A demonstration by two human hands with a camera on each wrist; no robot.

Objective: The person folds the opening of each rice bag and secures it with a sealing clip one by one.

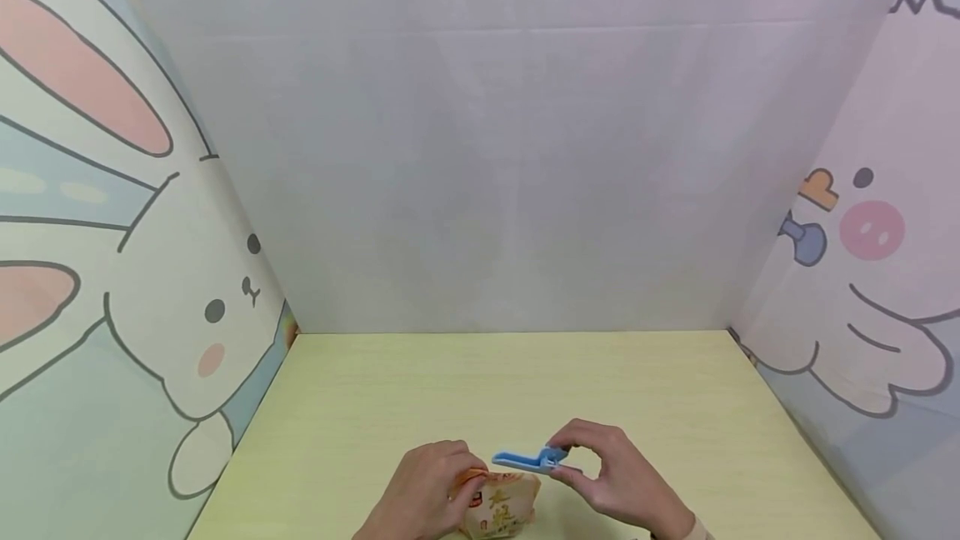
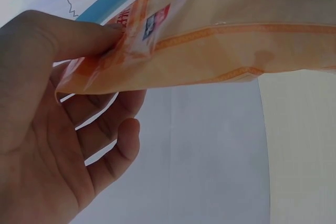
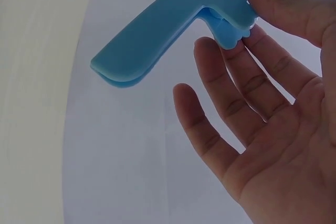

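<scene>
My left hand (image 1: 429, 490) pinches the top edge of an orange-and-cream printed snack bag (image 1: 501, 510). In the left wrist view, thumb and fingers hold a corner of the bag (image 2: 210, 51), the other fingers loosely curled below it. My right hand (image 1: 621, 477) pinches a blue bag clip (image 1: 521, 462) by its handle end, between thumb and fingertips. Seen from the right wrist, the clip's two long arms (image 3: 152, 32) lie close together down to the tip. The clip points left, overlapping the bag's top edge in the head view.
Both hands are over the near part of a pale yellow table (image 1: 510, 382). A plain grey-white sheet (image 1: 495, 182) stands behind it. Panels with a cartoon rabbit (image 1: 176, 307) on the left and a cartoon pig (image 1: 900, 273) on the right flank the table.
</scene>
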